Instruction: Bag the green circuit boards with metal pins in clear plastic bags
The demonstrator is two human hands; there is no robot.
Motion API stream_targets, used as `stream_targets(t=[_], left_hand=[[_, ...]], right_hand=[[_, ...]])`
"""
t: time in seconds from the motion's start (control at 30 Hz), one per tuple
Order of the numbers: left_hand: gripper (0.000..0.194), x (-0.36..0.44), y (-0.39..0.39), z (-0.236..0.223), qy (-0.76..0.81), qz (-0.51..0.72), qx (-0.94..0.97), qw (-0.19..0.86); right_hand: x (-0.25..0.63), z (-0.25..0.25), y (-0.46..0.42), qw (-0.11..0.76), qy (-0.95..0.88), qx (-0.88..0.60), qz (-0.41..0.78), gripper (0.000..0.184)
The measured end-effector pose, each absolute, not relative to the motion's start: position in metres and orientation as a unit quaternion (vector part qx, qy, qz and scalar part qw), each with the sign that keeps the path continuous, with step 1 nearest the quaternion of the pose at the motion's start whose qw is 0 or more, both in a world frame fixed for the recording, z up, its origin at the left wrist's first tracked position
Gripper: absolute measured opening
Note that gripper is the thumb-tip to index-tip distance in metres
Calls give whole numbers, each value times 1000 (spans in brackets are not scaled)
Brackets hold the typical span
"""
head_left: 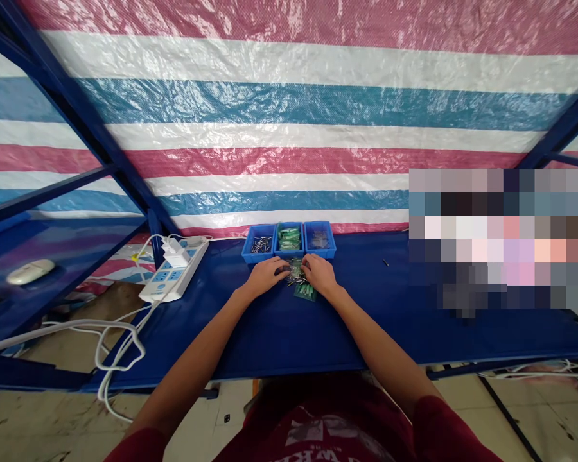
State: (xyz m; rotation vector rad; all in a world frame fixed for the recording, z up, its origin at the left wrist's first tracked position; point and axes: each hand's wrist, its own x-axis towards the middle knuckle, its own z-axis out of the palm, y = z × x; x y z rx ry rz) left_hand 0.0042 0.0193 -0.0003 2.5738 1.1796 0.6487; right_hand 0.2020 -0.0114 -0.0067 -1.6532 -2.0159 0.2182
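My left hand (268, 276) and my right hand (320, 272) face each other over a loose pile of small, thin metal pieces (296, 278) on the blue table. Both hands have curled fingers at the pile's edges; what sits between the fingertips is too small to make out. Close to my right wrist lies a small clear bag with green and white contents (306, 292). Just beyond my hands stand three blue bins: the left bin (259, 259) contains dark metal pieces, the middle bin (289, 255) green packets, the right bin (322, 253) clear bags.
A white power strip (176, 273) with a plugged-in adapter and trailing white cables (120, 359) lies at the left. One small dark piece (386, 262) rests on the table to the right. Striped plastic sheeting (289, 102) hangs behind. A blurred-out area covers the far right.
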Motion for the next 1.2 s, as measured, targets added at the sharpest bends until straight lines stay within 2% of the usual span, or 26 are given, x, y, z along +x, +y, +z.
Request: stream_targets(t=[0.2, 0.4, 0.73, 0.9, 1.07, 1.2], left_hand=[[28, 7, 18, 3, 407, 228, 875, 128], [37, 11, 12, 11, 404, 308, 841, 186], [28, 14, 10, 15, 418, 477, 694, 341], [32, 15, 8, 22, 413, 452, 680, 403], [42, 15, 3, 31, 406, 428, 703, 397], [43, 15, 2, 32, 396, 440, 681, 431]], right_hand=[[204, -5, -11, 365, -733, -569, 82, 7], [201, -3, -15, 473, -712, -507, 110, 16], [197, 4, -19, 533, -657, -512, 148, 29], [199, 3, -16, 496, -703, -477, 180, 26], [195, 3, -20, 494, -716, -461, 177, 25], [194, 2, -23, 527, -690, -448, 212, 37]])
